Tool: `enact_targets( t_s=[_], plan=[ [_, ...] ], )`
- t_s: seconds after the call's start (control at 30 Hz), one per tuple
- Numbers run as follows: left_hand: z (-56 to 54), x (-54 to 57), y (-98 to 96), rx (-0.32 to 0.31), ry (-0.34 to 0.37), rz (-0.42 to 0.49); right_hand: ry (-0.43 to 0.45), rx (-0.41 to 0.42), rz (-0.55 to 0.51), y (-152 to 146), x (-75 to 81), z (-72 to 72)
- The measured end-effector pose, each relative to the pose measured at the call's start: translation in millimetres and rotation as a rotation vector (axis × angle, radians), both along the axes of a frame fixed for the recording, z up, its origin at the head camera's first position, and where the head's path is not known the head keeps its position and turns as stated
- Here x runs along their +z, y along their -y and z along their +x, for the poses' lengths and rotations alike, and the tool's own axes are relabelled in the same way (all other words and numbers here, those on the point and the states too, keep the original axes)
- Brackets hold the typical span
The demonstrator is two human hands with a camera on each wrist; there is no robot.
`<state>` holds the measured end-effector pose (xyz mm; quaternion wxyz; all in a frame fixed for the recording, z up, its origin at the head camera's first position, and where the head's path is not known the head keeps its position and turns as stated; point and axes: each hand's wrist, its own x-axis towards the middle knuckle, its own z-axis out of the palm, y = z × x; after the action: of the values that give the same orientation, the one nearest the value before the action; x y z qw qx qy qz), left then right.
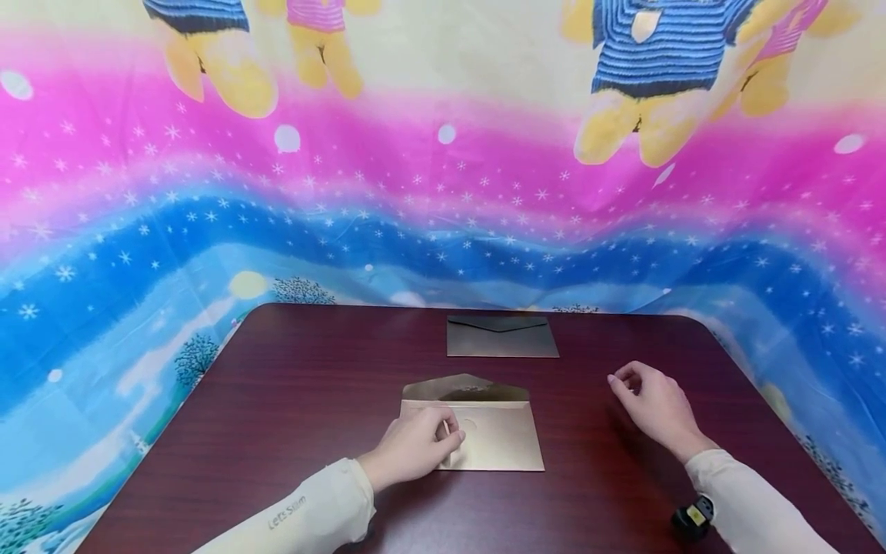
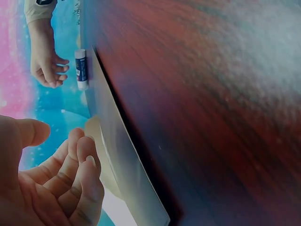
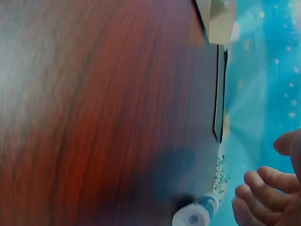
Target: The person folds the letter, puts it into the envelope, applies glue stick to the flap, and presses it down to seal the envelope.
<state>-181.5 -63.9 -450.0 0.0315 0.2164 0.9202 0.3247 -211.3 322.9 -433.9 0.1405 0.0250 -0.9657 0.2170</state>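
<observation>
A gold envelope (image 1: 501,438) lies on the table with its pointed flap (image 1: 465,387) raised away from me. My left hand (image 1: 414,445) is over its left part, fingers loosely bent and thumb apart; the left wrist view shows nothing between them. Off to the right of the envelope, my right hand (image 1: 654,404) hovers over the table, its fingers relaxed and holding nothing. A white and blue glue stick (image 2: 81,69) stands upright near the right hand in the left wrist view. Its white end (image 3: 192,216) shows at the bottom of the right wrist view. The head view does not show it.
Farther back on the dark red wooden table (image 1: 311,369) lies a second, darker envelope (image 1: 501,341) with its flap folded down. A patterned curtain (image 1: 443,192) hangs behind the table and along its sides.
</observation>
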Motion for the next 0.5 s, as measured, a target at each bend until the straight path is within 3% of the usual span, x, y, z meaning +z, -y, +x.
enact_targets(
  t_s=[0.17, 0.5],
  plan=[
    [2.6, 1.9, -3.3, -0.027, -0.017, 0.024, -0.008, -0.018, 0.045, -11, -3.0, -1.4],
    [4.9, 2.5, -10.9, -0.071, -0.017, 0.043, 0.114, -0.056, 0.099, -30, -14.5, -1.8]
  ],
)
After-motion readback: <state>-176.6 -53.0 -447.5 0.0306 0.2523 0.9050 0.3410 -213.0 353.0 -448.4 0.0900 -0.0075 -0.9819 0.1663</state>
